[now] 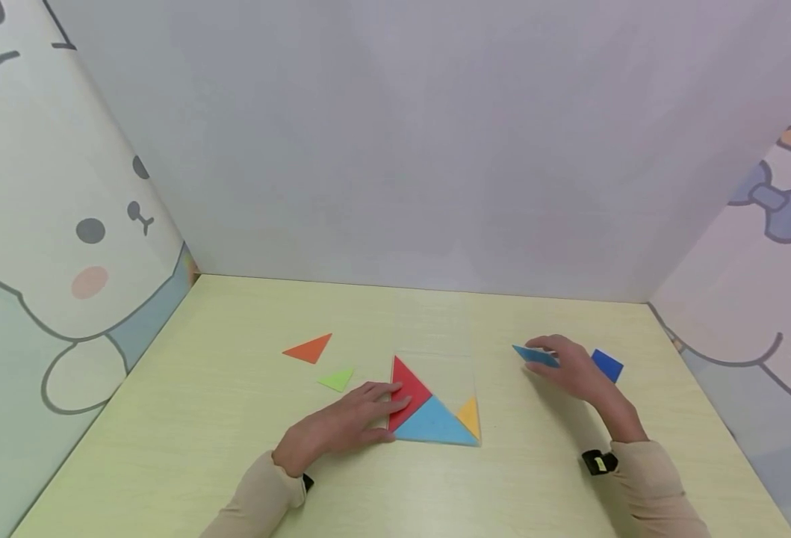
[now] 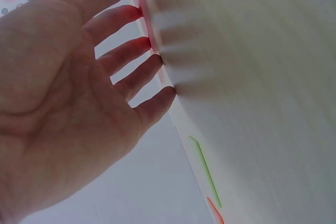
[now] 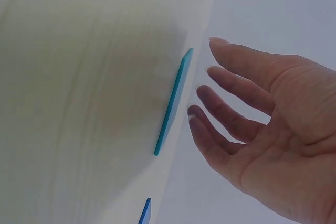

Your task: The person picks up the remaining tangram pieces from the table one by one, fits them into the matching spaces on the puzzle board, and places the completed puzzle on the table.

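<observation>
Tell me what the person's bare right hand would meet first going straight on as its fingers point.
Most likely the thin, flat, light-blue, plastic-looking piece: the right wrist view shows it just ahead of the right hand, apparently not touching, though depth is hard to judge.

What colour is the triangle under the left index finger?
The triangle is red, seen best in the head view.

The left hand (image 1: 346, 420) hides some of the flat red triangle (image 1: 410, 385). Right of that triangle, the right hand (image 1: 573, 370) hides some of a flat blue piece (image 1: 532, 354).
</observation>
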Tool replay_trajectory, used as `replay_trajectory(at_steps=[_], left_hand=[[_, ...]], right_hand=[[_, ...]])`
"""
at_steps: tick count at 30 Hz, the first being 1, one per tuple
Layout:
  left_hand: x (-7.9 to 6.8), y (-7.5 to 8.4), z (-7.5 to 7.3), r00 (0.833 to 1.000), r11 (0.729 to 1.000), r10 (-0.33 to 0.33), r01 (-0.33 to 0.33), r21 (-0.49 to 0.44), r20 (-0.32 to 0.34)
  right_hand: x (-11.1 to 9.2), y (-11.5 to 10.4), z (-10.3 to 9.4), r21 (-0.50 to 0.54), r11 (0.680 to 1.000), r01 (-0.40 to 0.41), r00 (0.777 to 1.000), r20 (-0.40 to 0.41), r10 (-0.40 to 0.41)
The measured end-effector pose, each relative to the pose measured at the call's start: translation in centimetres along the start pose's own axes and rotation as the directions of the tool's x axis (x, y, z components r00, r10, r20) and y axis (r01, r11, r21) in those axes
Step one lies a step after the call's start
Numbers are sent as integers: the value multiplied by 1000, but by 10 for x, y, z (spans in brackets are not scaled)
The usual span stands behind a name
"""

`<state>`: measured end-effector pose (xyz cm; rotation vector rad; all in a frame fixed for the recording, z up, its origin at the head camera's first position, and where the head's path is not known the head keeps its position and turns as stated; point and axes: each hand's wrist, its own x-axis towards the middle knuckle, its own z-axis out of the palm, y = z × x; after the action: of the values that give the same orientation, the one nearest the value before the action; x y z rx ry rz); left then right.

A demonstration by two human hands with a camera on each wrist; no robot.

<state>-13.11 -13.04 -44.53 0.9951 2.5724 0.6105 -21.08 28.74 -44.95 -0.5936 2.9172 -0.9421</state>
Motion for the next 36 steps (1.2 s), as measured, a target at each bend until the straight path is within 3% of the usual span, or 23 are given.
replay_trajectory(at_steps=[36], left_hand=[[2, 3, 0, 1000, 1000, -16, 16, 26, 6]], right_hand=[[2, 13, 1, -67, 998, 18, 1000, 23, -16]])
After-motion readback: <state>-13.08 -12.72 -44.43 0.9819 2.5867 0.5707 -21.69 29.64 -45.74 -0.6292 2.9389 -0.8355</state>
